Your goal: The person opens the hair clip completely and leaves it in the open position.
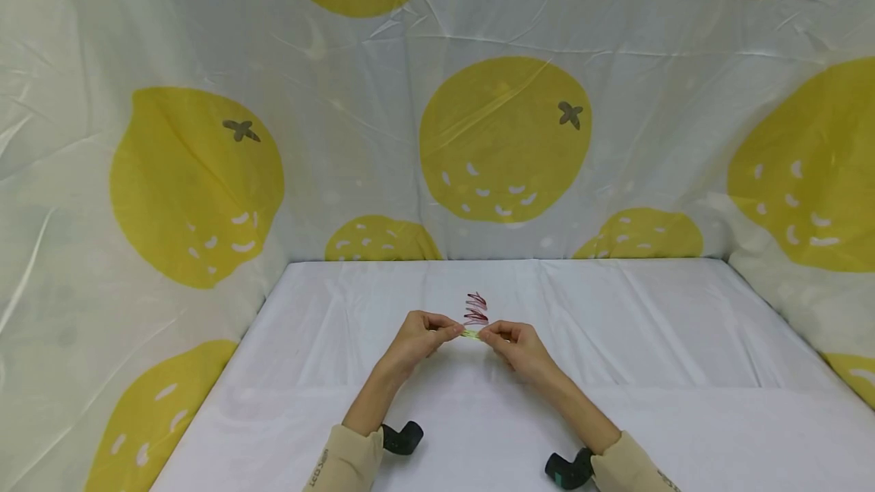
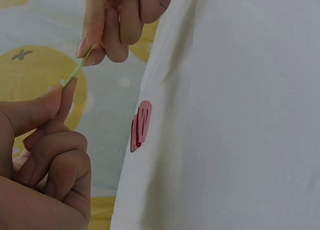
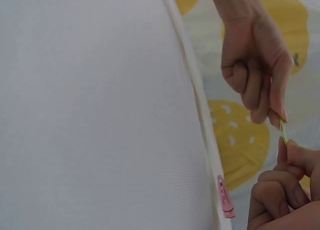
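Note:
Between my two hands a thin yellow-green hair clip point(image 1: 470, 334) is held up over the table, pinched at both ends. My left hand point(image 1: 420, 336) grips one end between thumb and index finger, its other fingers curled in. The opposite end is pinched the same way by my right hand point(image 1: 517, 344). Seen nearly edge-on in the left wrist view, the yellow-green clip point(image 2: 76, 70) shows as a narrow strip. Just beyond the hands, several red and pink snap hair clips point(image 1: 476, 310) lie on the table; the left wrist view shows pink clips point(image 2: 145, 121) overlapping.
A white cloth point(image 1: 615, 310) with creases covers the table. Behind and at both sides hangs a white sheet printed with big yellow fruits point(image 1: 506, 139). Black angled devices point(image 1: 403, 439) sit at both wrists by the beige sleeves.

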A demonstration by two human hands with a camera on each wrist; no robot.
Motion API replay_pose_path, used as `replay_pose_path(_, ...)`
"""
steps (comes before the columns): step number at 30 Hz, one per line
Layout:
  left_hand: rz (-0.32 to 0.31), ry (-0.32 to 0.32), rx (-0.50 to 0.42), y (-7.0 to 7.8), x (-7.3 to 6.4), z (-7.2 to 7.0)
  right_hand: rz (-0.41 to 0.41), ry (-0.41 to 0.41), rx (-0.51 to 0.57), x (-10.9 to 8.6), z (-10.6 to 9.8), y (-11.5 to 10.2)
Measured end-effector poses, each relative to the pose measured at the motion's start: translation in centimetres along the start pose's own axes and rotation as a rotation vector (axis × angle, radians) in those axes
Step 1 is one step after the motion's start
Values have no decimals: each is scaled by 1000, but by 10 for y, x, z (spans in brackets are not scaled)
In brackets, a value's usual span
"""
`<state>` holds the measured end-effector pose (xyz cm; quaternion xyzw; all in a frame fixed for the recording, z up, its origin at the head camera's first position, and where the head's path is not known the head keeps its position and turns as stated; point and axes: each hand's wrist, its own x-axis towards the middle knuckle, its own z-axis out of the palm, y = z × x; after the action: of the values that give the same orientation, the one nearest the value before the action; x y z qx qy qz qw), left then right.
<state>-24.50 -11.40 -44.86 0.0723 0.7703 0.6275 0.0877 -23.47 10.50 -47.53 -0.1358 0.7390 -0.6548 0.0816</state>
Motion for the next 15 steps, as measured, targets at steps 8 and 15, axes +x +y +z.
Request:
replay_pose_path(8, -18, -58, -130, -5, 0, 1, 51, -94, 161, -1, -4, 5)
replay_pose_path(15, -25, -43, -112, -5, 3, 1, 110, -68, 170, -1, -8, 1)
